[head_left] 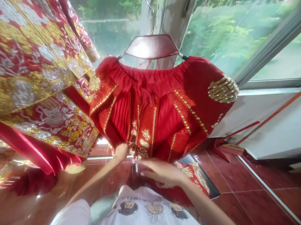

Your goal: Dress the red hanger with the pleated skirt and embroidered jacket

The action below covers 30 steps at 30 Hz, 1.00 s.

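Observation:
In front of me a red skirt (162,126) with a gathered waistband, pleated panels, gold beading and a beaded round emblem hangs from a glossy dark red hanger (151,46). My left hand (122,151) is closed at the skirt's lower front, seemingly gripping its fabric; the fingertips are hidden. Just right of it, my right hand (159,170) reaches across below the skirt, palm down, fingers stretched out and slightly blurred. Nothing shows in its grasp. A small white strip (136,166) shows by its fingertips; I cannot tell what it belongs to.
At left hangs a red garment (41,61) thick with gold and silver embroidery. Windows (236,39) stand behind the hanger. Red tiles (251,207) cover the floor. A red dustpan (230,148) with a long handle leans at right. Red-and-gold embroidered fabric (196,178) lies low, beside a dark edge.

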Tool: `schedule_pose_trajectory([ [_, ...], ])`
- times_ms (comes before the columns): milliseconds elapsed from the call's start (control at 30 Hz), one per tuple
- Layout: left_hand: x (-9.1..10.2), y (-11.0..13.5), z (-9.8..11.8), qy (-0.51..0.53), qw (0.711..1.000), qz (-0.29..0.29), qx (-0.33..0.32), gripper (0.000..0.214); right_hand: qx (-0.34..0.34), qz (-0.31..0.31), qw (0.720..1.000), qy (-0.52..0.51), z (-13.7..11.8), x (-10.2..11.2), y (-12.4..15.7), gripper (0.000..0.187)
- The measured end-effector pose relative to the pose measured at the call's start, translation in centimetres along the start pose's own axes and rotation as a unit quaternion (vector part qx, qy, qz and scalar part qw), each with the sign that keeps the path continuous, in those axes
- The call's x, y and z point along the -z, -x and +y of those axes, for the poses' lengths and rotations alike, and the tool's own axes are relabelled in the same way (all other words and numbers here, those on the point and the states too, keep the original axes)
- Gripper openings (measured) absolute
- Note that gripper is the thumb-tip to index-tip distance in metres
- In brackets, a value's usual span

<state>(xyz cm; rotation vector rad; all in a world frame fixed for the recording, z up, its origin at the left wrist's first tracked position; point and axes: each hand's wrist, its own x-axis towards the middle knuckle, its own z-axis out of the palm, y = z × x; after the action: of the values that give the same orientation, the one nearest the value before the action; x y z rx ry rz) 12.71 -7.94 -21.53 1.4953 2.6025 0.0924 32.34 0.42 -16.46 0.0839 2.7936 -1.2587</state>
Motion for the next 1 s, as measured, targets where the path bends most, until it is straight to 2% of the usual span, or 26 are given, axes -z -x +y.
schedule_pose_trajectory([
  [33,-0.4,0.5,-0.2,-0.005,1.0,-0.016,0.001,0.012,0.074,0.067,0.995,0.007,-1.8,2.3,0.4,0.038],
  [67,-0.3,0.9,-0.1,-0.009,1.0,-0.026,-0.001,0.014,0.147,0.153,0.977,0.031,-3.5,4.6,0.8,0.038],
  [100,0.5,1.1,0.3,-0.01,0.999,-0.03,-0.006,0.016,0.208,0.246,0.944,0.07,-5.1,6.8,0.9,0.037],
  [133,1.8,1.1,1.0,-0.008,0.999,-0.03,-0.016,0.019,0.236,0.329,0.907,0.117,-6.3,8.9,0.8,0.035],
  [200,5.7,1.0,2.6,0.007,0.999,0.001,-0.045,0.027,0.241,0.435,0.844,0.202,-7.5,12.3,-0.3,0.033],
  [233,8.0,0.8,3.4,0.019,0.997,0.036,-0.063,0.03,0.225,0.464,0.824,0.233,-7.4,13.7,-1.1,0.033],
  [267,10.2,0.6,4.1,0.033,0.991,0.103,-0.081,0.032,0.209,0.477,0.814,0.256,-6.7,15.0,-2.1,0.033],
  [300,12.3,0.3,4.7,0.047,0.967,0.228,-0.108,0.033,0.194,0.479,0.811,0.274,-5.7,16.1,-2.9,0.035],
  [333,14.2,0.1,5.2,0.04,0.939,0.316,-0.131,0.036,0.182,0.476,0.811,0.288,-4.5,17.2,-3.7,0.036],
  [367,15.6,-0.2,5.5,0.029,0.913,0.38,-0.148,0.04,0.175,0.469,0.812,0.299,-3.2,18.2,-4.3,0.037],
  [400,16.6,-0.5,5.7,0.01,0.893,0.419,-0.164,0.044,0.174,0.462,0.814,0.306,-2.0,19.1,-4.6,0.035],
  [467,17.4,-1.0,5.8,-0.028,0.889,0.417,-0.185,0.041,0.184,0.441,0.818,0.32,-0.2,20.4,-4.6,0.029],
  [567,17.0,-1.0,5.2,-0.055,0.902,0.359,-0.234,0.028,0.214,0.379,0.834,0.34,-0.3,20.2,-3.6,0.028],
  [633,16.5,-0.4,4.4,-0.056,0.903,0.326,-0.276,0.025,0.238,0.336,0.841,0.35,-1.6,18.6,-2.7,0.031],
  [700,16.3,0.3,3.5,-0.054,0.899,0.312,-0.301,0.027,0.253,0.312,0.836,0.373,-3.1,16.6,-1.9,0.034],
  [767,16.4,0.9,3.0,-0.052,0.897,0.319,-0.3,0.026,0.264,0.308,0.823,0.398,-4.1,15.0,-1.1,0.034],
  [833,16.7,1.3,3.0,-0.05,0.896,0.332,-0.289,0.019,0.287,0.308,0.819,0.39,-4.5,14.3,-0.6,0.036],
  [933,17.1,1.5,4.3,-0.045,0.894,0.348,-0.279,0.018,0.33,0.322,0.831,0.311,-4.5,14.5,-0.3,0.042],
  [1000,17.1,1.6,5.5,-0.031,0.892,0.339,-0.296,0.021,0.335,0.34,0.838,0.265,-4.0,15.0,-0.5,0.047],
])
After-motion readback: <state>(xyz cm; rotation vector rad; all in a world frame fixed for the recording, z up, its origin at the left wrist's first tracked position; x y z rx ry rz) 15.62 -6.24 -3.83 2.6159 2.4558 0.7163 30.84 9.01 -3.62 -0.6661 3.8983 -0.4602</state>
